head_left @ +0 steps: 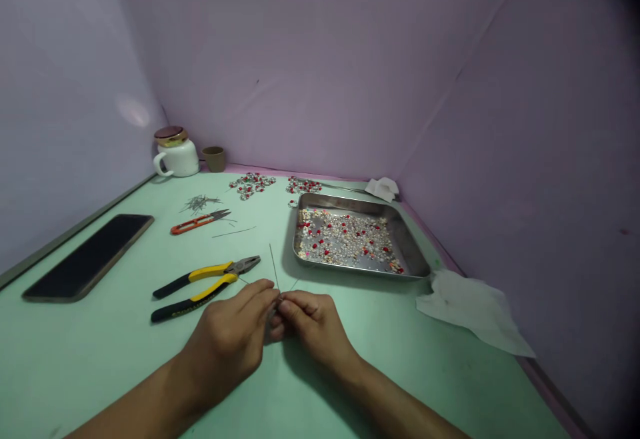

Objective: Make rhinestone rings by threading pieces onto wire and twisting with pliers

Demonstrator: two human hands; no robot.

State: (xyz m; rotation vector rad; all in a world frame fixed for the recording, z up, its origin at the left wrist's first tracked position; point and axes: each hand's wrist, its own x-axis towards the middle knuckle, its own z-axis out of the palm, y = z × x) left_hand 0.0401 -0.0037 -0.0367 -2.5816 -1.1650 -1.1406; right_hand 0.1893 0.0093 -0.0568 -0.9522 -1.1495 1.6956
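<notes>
In the head view, my left hand point(225, 342) and my right hand point(315, 326) are close together over the green table point(100, 359). Both hands are closed in a small pinch, and they grip a thin metal wire point(275, 267) with the fingertips. The wire sticks up past my fingers, and I cannot tell if anything else is hidden in the pinch. Yellow and black pliers point(205, 286) lie just beside my left hand. Past them are orange snips point(200, 222) and a little heap of metal pins point(200, 204). A steel tray point(360, 236) holds silver and red beads, and two heaps of beads point(251, 184) lie past it. A black phone point(87, 257) lies on the left. A white mug point(175, 159) and a small brown cup point(214, 158) stand at the back. A white cloth point(470, 312) lies on the right.
</notes>
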